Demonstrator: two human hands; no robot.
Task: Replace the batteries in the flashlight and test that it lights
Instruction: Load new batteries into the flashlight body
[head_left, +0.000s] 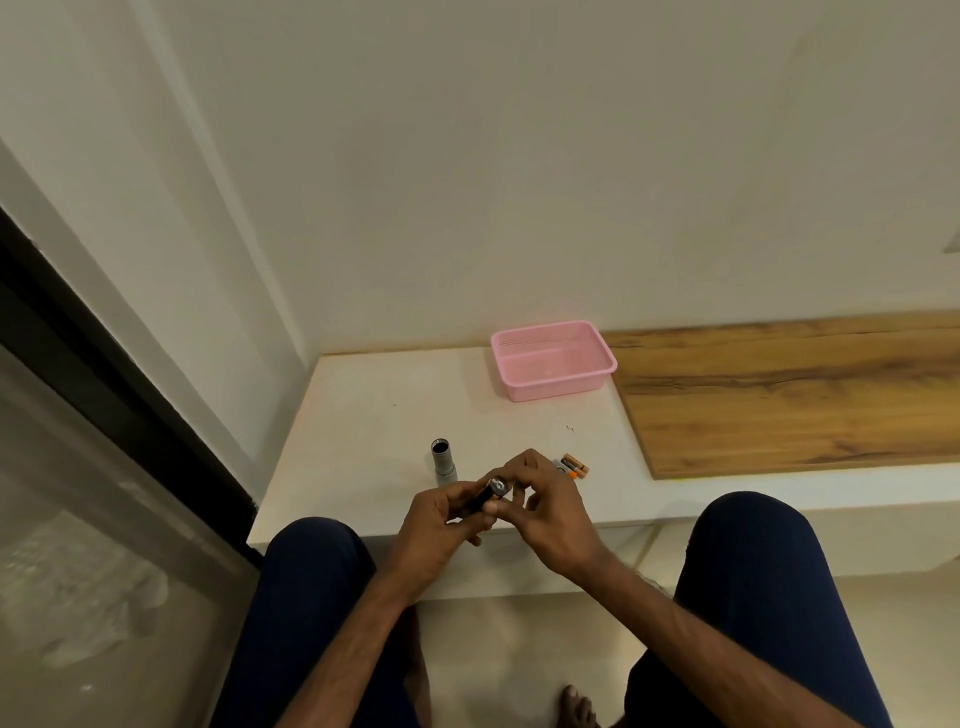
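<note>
A seated person leans over a low white bench that fills the middle of the frame, knees in dark blue trousers spread to either side at the bottom.

Both hands meet just below centre, over the near edge of the bench. The left hand grips a black cylinder, its fingers curled round the lower part so that the piece slants up and to the right. The upper end of the cylinder is silvery and faces the camera. The right hand comes in from the lower right. Its thumb and forefinger curve round that silvery tip and seem to pinch it, while the other fingers are bent loosely above the palm.

Just above the left hand, the grey flashlight tube is on the bench with its open, dark end pointing toward the top of the frame. It is apart from both hands. Whether it stands upright or lies flat is hard to tell from this angle.

To the right of the right hand, partly hidden behind its knuckles, a few small batteries with orange and dark bands lie together on the bench.

Further back, above centre, a shallow pink plastic basket sits against the pale wall. A wood-grain panel stretches from beside the basket to the right edge. A dark window frame runs diagonally down the left side. A bare foot shows on the floor at the bottom.
</note>
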